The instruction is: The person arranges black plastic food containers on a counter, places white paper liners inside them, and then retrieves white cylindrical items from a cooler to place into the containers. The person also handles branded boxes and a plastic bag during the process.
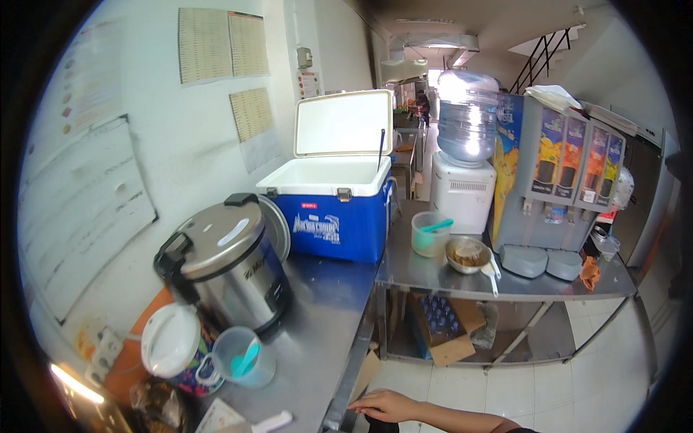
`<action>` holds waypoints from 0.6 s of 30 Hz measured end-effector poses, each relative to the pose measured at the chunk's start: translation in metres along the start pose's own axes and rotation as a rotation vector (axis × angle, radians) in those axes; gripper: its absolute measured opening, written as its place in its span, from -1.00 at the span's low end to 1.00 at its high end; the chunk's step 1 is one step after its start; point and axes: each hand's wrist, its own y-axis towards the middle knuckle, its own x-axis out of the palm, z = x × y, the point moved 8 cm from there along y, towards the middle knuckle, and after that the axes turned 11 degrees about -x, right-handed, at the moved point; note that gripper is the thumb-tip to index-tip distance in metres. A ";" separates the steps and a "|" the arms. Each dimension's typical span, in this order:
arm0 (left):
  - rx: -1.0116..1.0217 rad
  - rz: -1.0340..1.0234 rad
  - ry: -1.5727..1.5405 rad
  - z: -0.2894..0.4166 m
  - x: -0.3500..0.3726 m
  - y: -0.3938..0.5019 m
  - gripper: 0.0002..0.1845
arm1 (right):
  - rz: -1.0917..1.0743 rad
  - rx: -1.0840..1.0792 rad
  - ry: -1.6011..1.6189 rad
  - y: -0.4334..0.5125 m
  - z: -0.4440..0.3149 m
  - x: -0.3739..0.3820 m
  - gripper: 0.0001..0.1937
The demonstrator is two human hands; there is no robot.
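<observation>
My right hand (384, 406) hovers palm down by the front edge of the steel counter (319, 325), with its fingers loosely extended and nothing seen in it. My left hand is out of view. Before me on the counter stand a large steel rice cooker (238, 265) with its lid down and a clear plastic jug (254, 368) holding a turquoise scoop (246, 360). A white-lidded patterned container (172, 338) is beside the jug. At the bottom edge lies a white-handled utensil (273, 421), partly cut off.
A blue cooler box (335, 227) stands with its lid raised. On the second steel table (400, 276) are a water dispenser (463, 189), a drink machine (547, 227), a plastic tub (427, 243) and a metal bowl (466, 262). Below sits a carton of bottles (438, 330).
</observation>
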 end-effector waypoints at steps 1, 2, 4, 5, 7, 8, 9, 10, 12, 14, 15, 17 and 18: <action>-0.067 0.024 -0.039 -0.010 0.014 0.022 -0.75 | -0.023 -0.006 -0.022 0.017 0.018 -0.017 -0.65; 0.016 -0.064 0.072 -0.015 0.031 0.048 -0.61 | -0.027 -0.011 -0.079 0.034 0.036 -0.040 -0.71; 0.081 0.081 0.062 -0.020 0.061 0.117 -0.60 | -0.196 0.031 -0.254 0.073 0.070 -0.086 -0.68; 0.090 0.147 0.044 -0.018 0.075 0.138 -0.59 | -0.350 0.140 -0.330 0.084 0.088 -0.108 -0.67; -0.184 0.011 -0.395 -0.036 0.116 0.191 -0.55 | -0.311 0.092 -0.422 0.121 0.096 -0.176 -0.65; -0.207 0.035 -0.432 -0.034 0.132 0.229 -0.54 | -0.153 0.053 -0.366 0.140 0.089 -0.218 -0.66; -0.030 0.017 -0.288 -0.013 0.141 0.260 -0.54 | -0.138 0.124 -0.469 0.158 0.094 -0.252 -0.58; 0.146 -0.004 -0.139 0.010 0.150 0.288 -0.54 | -0.135 0.270 -0.335 0.172 0.103 -0.285 -0.47; 0.156 0.046 -0.017 0.041 0.161 0.334 -0.53 | 0.014 -0.076 -0.520 0.228 0.077 -0.347 -0.41; 0.310 -0.006 0.083 0.067 0.168 0.382 -0.51 | -0.083 -0.138 -0.705 0.273 0.078 -0.397 -0.41; 0.378 -0.039 0.127 0.078 0.173 0.394 -0.50 | -0.155 -0.042 -0.712 0.293 0.093 -0.420 -0.46; 0.249 -0.131 0.114 0.074 0.180 0.424 -0.50 | -0.264 -0.028 -0.759 0.340 0.126 -0.458 -0.58; 0.188 -0.162 0.112 0.069 0.183 0.441 -0.51 | -0.326 -0.011 -0.809 0.364 0.152 -0.474 -0.61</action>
